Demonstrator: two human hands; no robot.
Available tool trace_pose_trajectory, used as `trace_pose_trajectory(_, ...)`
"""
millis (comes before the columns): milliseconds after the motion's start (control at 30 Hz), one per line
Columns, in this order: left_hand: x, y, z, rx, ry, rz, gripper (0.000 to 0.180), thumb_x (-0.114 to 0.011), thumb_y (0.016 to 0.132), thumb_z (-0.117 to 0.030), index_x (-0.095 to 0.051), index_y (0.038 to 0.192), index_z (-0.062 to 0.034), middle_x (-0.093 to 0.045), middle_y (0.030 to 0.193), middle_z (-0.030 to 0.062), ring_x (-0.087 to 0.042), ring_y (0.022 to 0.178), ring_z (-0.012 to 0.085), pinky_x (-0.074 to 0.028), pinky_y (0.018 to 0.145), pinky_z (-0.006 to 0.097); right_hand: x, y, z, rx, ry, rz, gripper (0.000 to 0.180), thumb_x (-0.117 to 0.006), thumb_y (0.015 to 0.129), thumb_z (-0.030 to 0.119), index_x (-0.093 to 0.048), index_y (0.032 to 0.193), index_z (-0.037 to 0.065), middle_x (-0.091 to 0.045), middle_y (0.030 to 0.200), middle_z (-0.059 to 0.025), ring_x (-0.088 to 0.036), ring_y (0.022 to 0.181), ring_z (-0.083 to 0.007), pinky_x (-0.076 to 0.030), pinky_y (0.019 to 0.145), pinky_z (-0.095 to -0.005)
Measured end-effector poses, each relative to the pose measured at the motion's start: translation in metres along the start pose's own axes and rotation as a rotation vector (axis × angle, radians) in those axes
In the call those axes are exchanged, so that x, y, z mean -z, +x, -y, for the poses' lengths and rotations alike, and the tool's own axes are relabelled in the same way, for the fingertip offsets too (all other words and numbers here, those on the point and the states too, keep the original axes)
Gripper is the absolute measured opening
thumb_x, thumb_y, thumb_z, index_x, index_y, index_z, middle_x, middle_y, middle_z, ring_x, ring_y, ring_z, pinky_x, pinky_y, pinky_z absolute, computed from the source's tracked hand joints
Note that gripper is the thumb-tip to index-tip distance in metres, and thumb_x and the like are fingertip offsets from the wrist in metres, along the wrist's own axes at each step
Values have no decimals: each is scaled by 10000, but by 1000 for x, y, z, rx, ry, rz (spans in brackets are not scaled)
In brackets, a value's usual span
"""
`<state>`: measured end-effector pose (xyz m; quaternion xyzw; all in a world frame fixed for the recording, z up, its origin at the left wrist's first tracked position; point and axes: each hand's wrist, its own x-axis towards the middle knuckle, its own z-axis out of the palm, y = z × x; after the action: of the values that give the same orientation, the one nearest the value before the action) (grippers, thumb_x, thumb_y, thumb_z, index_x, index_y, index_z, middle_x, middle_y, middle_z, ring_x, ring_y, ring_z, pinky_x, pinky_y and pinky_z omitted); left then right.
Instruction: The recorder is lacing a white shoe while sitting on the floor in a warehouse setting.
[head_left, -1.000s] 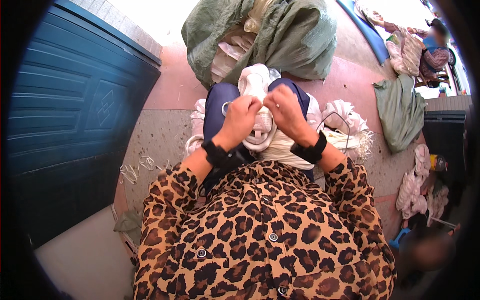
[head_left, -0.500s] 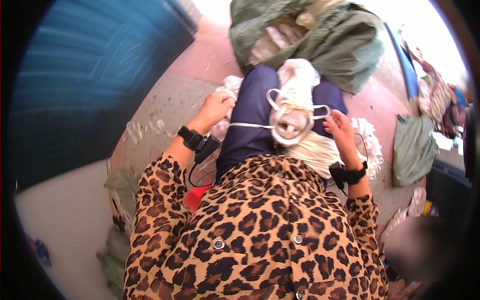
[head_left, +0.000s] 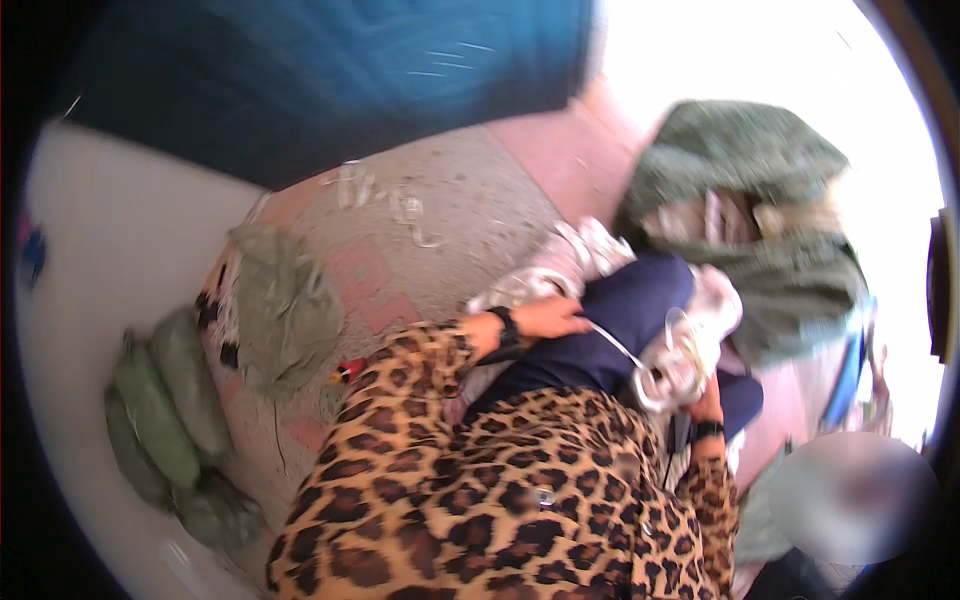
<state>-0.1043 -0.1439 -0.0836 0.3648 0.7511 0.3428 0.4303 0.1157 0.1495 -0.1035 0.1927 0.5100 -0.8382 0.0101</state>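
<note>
A bundle of white cloth point(head_left: 684, 365), its exact kind unclear, rests on my lap over my dark blue trousers. White cord is tied round it, with a loop standing up on top. From its near end a length of white cord point(head_left: 618, 345) runs left across my thigh to my left hand point(head_left: 552, 318), whose fingertips are closed at the cord's end. My right hand point(head_left: 708, 403) is against the bundle's right side, and its fingers are mostly hidden beneath the cloth. More whitish cloth point(head_left: 560, 265) lies beyond my left hand, beside my leg.
A large green sack point(head_left: 750, 150) with pale bundles in its opening stands ahead right. Behind the floor's loose white cords point(head_left: 405, 205) is a blue panel point(head_left: 350, 90). A flattened grey-green sack point(head_left: 285, 310) and stuffed green sacks point(head_left: 165, 400) lie left. A blurred patch covers the lower right.
The view has swung left. My right hand has gone from beside the cord loop to the bundle's side. My left hand has come to the cord's end over my thigh.
</note>
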Motion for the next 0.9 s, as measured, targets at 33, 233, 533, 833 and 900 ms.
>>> trace_pose_trajectory(33,7,-1,-7,-26,119,-31,450,-510,809,-439,-574,879,1,-593,816,215,-584,762,322,-442,668,391,3,0,-5,-146,198,-124,380,-360,913,238,-391,1241,50,-491,1193,-92,-501,1057,-208,-423,901,-357)
trace_pose_trajectory(233,34,7,-21,-72,293,-197,445,-624,661,-439,-596,622,4,-569,615,192,-574,610,336,-436,554,407,-3,0,-1,-375,498,-190,510,-370,891,441,-399,1257,87,-474,1226,-65,-457,1111,-243,-351,964,-379)
trace_pose_trajectory(533,87,105,-56,-190,188,-910,285,-572,534,-214,-562,540,71,-516,529,258,-572,517,354,-471,503,400,12,69,127,-115,-51,-380,448,-501,857,365,-468,1177,52,-556,1097,-77,-563,955,-206,-473,781,-329)
trace_pose_trajectory(833,200,58,-102,-211,-298,-1283,181,-540,603,-101,-539,541,69,-552,560,253,-589,554,333,-467,535,392,-138,173,268,198,-117,-307,219,-537,858,307,-568,914,98,-585,797,17,-492,637,-40,-387,577,-199)
trace_pose_trajectory(900,196,-2,-122,-197,-726,-1229,134,-532,587,-69,-524,512,41,-546,523,214,-579,524,279,-439,500,399,-152,177,269,185,-178,-86,208,-525,865,292,-566,912,93,-584,797,20,-499,653,-40,-393,600,-201)
